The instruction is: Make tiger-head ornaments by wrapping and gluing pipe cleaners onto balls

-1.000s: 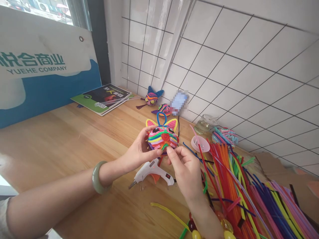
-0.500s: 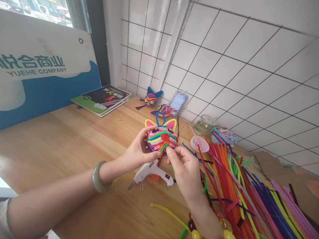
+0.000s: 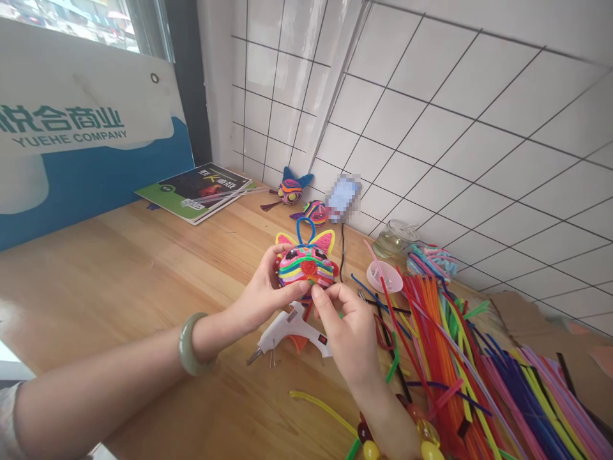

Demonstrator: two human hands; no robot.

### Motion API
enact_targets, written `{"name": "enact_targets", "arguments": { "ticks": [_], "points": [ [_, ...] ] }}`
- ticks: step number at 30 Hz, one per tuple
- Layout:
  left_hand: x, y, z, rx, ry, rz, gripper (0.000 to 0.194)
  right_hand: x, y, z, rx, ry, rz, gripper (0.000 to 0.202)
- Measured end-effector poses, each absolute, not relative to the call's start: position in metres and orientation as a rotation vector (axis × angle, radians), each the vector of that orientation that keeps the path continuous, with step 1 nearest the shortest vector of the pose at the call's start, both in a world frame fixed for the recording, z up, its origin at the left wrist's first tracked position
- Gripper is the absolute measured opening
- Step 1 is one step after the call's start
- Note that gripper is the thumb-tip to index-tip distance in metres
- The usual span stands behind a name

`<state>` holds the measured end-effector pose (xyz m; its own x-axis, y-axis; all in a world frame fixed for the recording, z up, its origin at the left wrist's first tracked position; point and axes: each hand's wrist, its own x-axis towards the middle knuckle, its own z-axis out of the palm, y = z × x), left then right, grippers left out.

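Above the table (image 3: 119, 275), the left hand (image 3: 262, 289) clasps the striped ornament (image 3: 306, 268) between thumb and fingers, the right hand (image 3: 350, 327) pinches at its lower rim, and toward the wall-side edge 1 glass jar (image 3: 396, 234) holds pale liquid (image 3: 384, 245) and 1 pink bowl (image 3: 394, 282) small, indistinct bits (image 3: 376, 277).

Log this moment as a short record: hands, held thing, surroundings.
Left hand: holds the round, pink-eared, multicoloured striped animal head by its side
Right hand: at that head's lower edge; exact grip partly hidden
Below: white plastic glue gun on the pale wooden table
Right side: loose multicoloured fuzzy craft stems
Back: blue-eared striped head near the white tiled wall
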<state>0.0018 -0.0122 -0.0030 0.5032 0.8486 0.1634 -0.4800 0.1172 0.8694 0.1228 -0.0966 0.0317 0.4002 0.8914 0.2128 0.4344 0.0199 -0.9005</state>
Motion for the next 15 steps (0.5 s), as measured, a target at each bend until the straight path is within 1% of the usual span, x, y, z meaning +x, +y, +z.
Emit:
{"name": "enact_targets", "arguments": {
  "ticks": [5,8,11,15],
  "points": [
    [0.0015,-0.0113,-0.0031,1.091,0.459,1.050,0.056,0.1226,-0.0966,0.0305,-1.599,-1.224,0.573,0.035],
    [0.0001,-0.0089,-0.0027,1.059,0.464,1.045,0.059,0.1224,-0.0975,0.0298,-1.563,-1.263,0.583,0.028],
    [-0.0016,-0.0062,-0.0010,1.006,0.496,1.047,0.059,0.1221,-0.0992,0.0278,-1.514,-1.310,0.532,0.020],
    [-0.0028,-0.0050,0.0060,0.953,0.562,1.047,0.058,0.1224,-0.1013,0.0238,-1.472,-1.403,0.408,0.017]
  ]
}}
